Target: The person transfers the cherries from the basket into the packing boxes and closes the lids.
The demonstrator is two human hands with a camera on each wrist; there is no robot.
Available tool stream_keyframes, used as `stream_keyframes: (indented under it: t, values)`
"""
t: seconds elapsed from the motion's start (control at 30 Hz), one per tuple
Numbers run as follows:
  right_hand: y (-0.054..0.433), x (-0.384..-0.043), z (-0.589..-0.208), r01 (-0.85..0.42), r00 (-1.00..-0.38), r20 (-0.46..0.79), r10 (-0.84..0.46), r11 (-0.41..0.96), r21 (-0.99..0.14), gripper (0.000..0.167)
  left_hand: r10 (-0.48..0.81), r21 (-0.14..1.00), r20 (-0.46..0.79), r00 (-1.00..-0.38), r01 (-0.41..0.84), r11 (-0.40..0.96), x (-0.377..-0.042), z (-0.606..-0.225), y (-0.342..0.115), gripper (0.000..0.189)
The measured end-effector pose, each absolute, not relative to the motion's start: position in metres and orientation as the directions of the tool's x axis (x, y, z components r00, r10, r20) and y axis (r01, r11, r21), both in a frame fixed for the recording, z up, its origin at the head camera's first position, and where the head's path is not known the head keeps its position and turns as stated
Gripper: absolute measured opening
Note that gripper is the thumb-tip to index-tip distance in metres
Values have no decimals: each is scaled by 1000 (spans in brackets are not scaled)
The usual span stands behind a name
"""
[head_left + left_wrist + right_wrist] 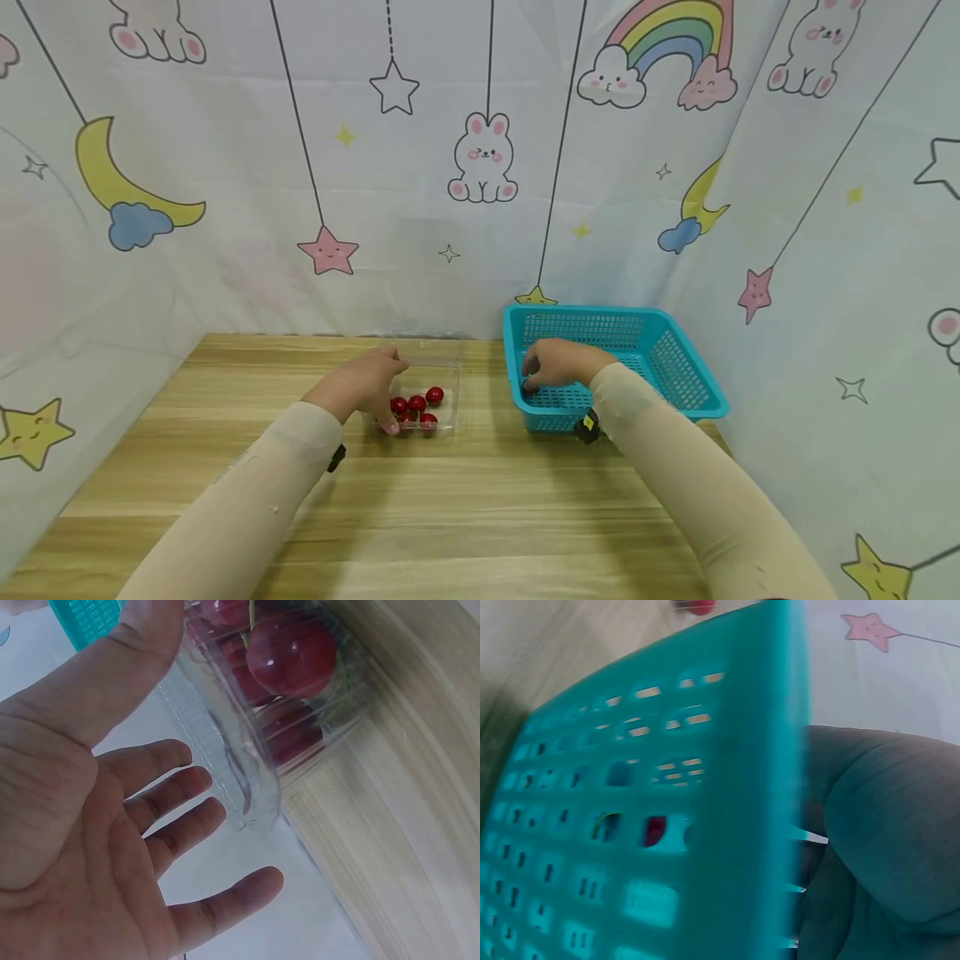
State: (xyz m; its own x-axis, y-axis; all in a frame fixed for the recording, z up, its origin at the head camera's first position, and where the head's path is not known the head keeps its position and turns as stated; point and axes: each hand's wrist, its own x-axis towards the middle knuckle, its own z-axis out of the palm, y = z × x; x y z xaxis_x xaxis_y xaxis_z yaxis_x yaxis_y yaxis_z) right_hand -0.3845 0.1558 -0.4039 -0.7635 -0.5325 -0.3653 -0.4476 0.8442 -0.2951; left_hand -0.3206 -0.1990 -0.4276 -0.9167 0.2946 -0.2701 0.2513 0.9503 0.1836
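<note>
A clear plastic box [450,367] holding several red cherries [417,403] stands on the table, its lid raised at the back. My left hand [367,383] is at the box's left side, thumb near the front rim. Its fingers [180,840] are spread and loosely bent beside the clear wall in the left wrist view. Inside the blue basket [693,404], at its left end, my right hand [566,363] reaches down with bent fingers and pinches a dark red cherry [531,388]. The right wrist view shows red and a green stem through the basket's holes; the wall hides the fingertips.
The wooden table [465,517] reaches back to a patterned cloth [420,200] that hangs behind and along the sides. The basket stands to the right of the box, with table surface between them. Its rim rises around my right hand.
</note>
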Motion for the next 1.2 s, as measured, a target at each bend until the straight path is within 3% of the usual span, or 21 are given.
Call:
stream_keyframes:
  t: [0.4, 0.67, 1.0, 1.2]
  values:
    - [152, -387, -420, -526, -701, -396, -593, 805, -275, 25, 298, 190, -259, -919, 254, 948, -321, -431, -199, 120]
    - [149, -390, -425, -503, -720, -402, -565, 825, -259, 23, 300, 189, -252, -920, 257, 948, -320, -430, -199, 120]
    - [147, -384, -414, -471, -774, -325, -544, 836, -280, 20, 299, 186, -252, -920, 257, 948, -320, -430, -199, 120]
    - [144, -389, -420, -391, -749, -447, -489, 871, -297, 20, 298, 190, -255, -920, 254, 948, -320, -430, -199, 119]
